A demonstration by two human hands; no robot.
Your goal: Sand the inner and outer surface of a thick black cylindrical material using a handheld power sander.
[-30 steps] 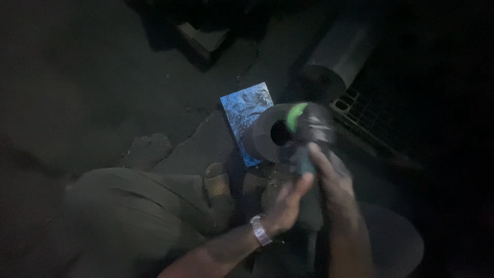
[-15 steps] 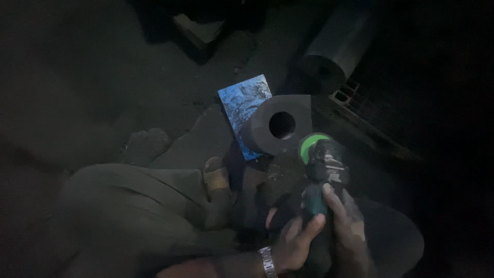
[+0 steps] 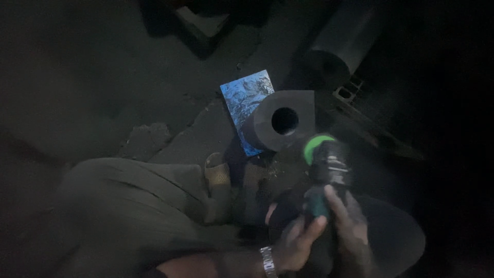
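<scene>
In the head view, both your hands are wrapped around 1 dark power tool (image 3: 325,177) with a green ring at its nose: your left hand (image 3: 296,242) closes its fingers on the rear grip and your right hand (image 3: 350,229) clasps the body beside it. The tool's long axis runs up and slightly left from your hands, its nose almost touching the thick dark cylinder (image 3: 280,123) with a round bore, which lies on the floor (image 3: 103,77) partly over a blue sheet (image 3: 246,98).
</scene>
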